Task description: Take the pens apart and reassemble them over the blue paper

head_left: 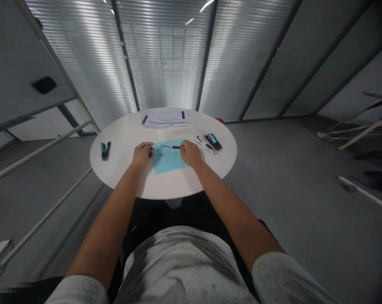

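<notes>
White, smooth-topped and rounded, the table [168,188] is the big thing here. Next size down is a loose stack of white papers [165,116], lying beyond the light-blue rectangular paper sheet [170,164], so I'll use that sheet as my landmark. To its right there's a spread of pens with black, white, pink and blue bodies [214,143].

Now the hands. The right hand [191,153] is at the sheet's right edge, fingers curled in and pinching a handle. The left hand [142,153] is at the far left corner, fingers bent inward; can't tell if it's gripping anything, there's just something dark red by the fingertips. Well left of the sheet sit two dark markers, one with green on it [105,151].

Smallest stuff: a slim screwdriver-like tool with a black-and-yellow handle [175,147], over the sheet's far half, thin shaft aimed at the left hand. Some tiny dark bits [161,155] lie on the sheet near the tip.

My read: the step in hand is lining up the tool between both hands, and the next move calls for a steady tip and not knocking those bits.
</notes>
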A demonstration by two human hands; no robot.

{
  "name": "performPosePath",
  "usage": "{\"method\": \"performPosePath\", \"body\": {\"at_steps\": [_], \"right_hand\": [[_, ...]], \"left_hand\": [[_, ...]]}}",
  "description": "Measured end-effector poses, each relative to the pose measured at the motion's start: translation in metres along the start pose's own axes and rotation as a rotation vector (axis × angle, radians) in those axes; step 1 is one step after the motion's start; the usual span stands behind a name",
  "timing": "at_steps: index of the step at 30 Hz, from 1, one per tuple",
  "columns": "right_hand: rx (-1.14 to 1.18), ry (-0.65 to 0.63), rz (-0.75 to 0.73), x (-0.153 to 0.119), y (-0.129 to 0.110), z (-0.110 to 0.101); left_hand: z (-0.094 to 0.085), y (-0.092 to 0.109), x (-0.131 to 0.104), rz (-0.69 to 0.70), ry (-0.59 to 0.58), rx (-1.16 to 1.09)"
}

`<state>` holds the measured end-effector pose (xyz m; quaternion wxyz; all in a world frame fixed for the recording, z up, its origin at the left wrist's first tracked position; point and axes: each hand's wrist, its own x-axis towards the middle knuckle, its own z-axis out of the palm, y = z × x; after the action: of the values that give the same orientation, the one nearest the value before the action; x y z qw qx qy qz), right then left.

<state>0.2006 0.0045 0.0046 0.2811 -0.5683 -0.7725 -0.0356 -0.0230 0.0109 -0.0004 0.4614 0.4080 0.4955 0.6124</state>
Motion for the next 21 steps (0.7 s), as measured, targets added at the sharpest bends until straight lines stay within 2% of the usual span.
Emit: {"method": "performPosePath", "body": {"at_steps": [11, 21], "right_hand": [[-0.108, -0.206, -0.086, -0.0027, -0.0072, -0.0047], [-0.111, -0.222, -0.072, -0.0022, -0.0067, -0.0041]], "left_hand": [[-0.0007, -0.0019, 0.0015, 0.001, -0.01, -0.003], [-0.0011, -0.0011, 0.0003, 0.002, -0.011, 0.008]]}}
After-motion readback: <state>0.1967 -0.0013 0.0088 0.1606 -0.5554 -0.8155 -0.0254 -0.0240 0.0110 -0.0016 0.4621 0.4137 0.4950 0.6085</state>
